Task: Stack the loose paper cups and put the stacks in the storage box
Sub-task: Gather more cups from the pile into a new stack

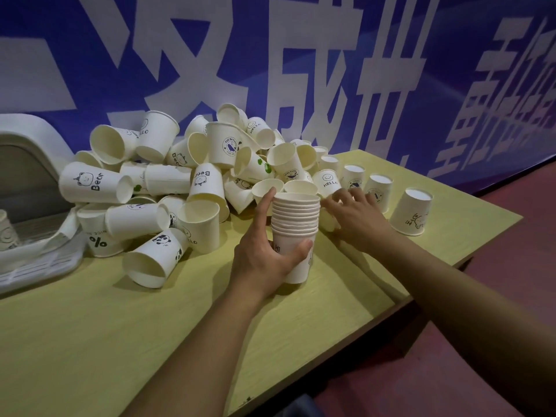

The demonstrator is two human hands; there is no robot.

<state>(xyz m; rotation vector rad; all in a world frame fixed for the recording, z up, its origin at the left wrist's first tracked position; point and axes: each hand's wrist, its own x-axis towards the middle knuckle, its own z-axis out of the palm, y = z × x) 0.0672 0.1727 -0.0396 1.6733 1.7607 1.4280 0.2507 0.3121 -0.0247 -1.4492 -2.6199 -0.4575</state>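
Paper stack (pixel 294 230) stood upright on the table (pixel 90 341), left hand (pixel 264 251) clamped round it.
Head view: right hand (pixel 355 215), fingers spread, lay just right of it, nearer the upside-down cups (pixel 377 192) (box (pixel 30 260) far left).

Storage box (pixel 27 164) cut off by left edge, inside mostly unseen. Right hand (pixel 356 216) covers a cup, w/ fingertips hidden among the pile (pixel 180 182). Left hand (pixel 264 254) masks stack (pixel 296 224) print. Wall lettering cropped top & right.
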